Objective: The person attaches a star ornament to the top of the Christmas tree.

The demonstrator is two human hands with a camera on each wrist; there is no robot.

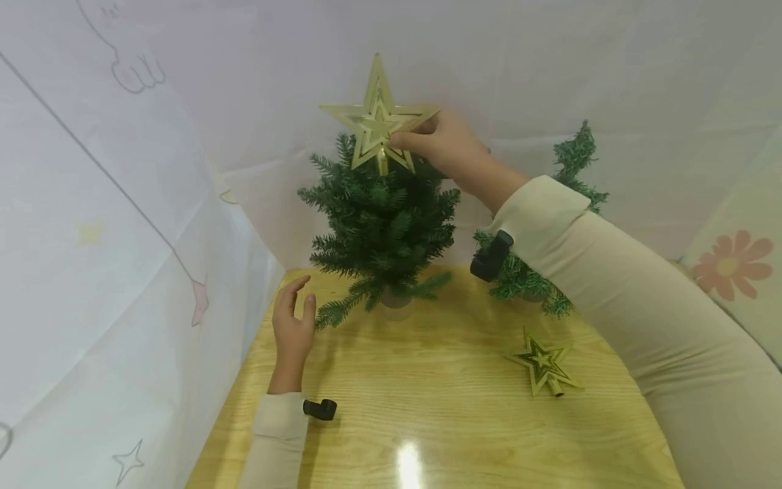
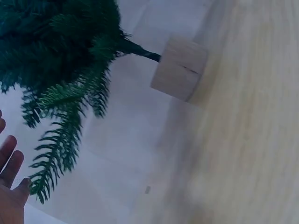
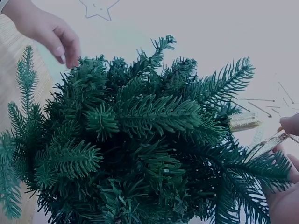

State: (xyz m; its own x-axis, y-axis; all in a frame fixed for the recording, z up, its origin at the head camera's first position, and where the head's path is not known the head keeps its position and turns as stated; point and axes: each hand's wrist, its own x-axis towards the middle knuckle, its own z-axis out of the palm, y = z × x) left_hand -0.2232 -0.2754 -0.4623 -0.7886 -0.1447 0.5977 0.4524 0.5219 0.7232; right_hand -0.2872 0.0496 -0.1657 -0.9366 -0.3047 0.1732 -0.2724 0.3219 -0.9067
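A gold star tree topper point(image 1: 379, 125) stands upright at the top of a small green Christmas tree point(image 1: 385, 224). My right hand point(image 1: 449, 146) pinches the star by its right side, thumb in front. In the right wrist view the star's gold tube point(image 3: 244, 122) is beside the upper branches; whether it sits on a twig cannot be made out. My left hand point(image 1: 295, 326) is to the left of the tree, fingers loosely bent and holding nothing, near the tip of a low branch point(image 2: 58, 140). The tree's wooden block base point(image 2: 180, 67) rests on the table.
A second gold star point(image 1: 542, 363) lies on the wooden table point(image 1: 391, 387) at the right. Behind my right forearm stands a thinner green tree point(image 1: 574, 156), partly hidden. White printed sheets point(image 1: 244, 68) hang behind and at the left of the table.
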